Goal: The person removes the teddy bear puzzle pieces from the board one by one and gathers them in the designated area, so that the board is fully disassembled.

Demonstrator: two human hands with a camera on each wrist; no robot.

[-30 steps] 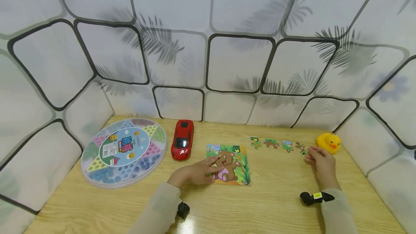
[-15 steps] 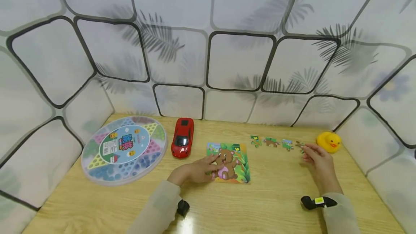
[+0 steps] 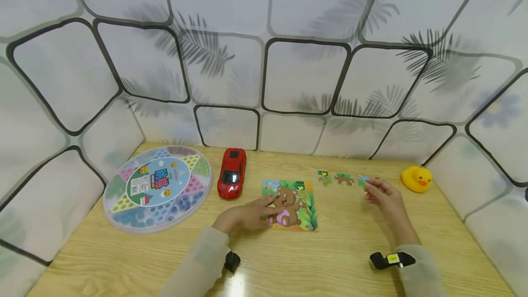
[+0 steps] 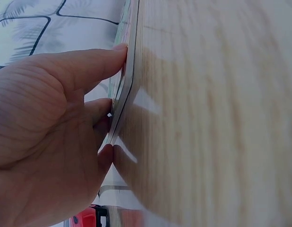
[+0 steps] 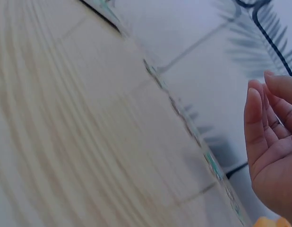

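A square jigsaw puzzle (image 3: 303, 210) with a bear picture lies flat on the table. My left hand (image 3: 253, 214) rests on its left side, fingers stretched over the picture. In the left wrist view, the fingertips touch the edge of the puzzle board (image 4: 127, 78). To the right, several loose jigsaw pieces (image 3: 343, 179) form a row. My right hand (image 3: 385, 198) is over the row's right end, fingertips at a blue-green piece (image 3: 362, 180) and partly hiding the last one. In the right wrist view, the right hand (image 5: 273, 151) has loosely bent fingers, apparently with nothing between them.
A yellow rubber duck (image 3: 416, 179) sits beyond the right hand. Left of the puzzle stand a red toy car (image 3: 232, 173) and a round Chinese checkers box (image 3: 158, 189). A patterned cloth wall (image 3: 305, 81) closes off the wooden table's back and sides.
My right hand has moved left along the row, from the last jigsaw piece to the blue-green one. The left hand stays on the puzzle.
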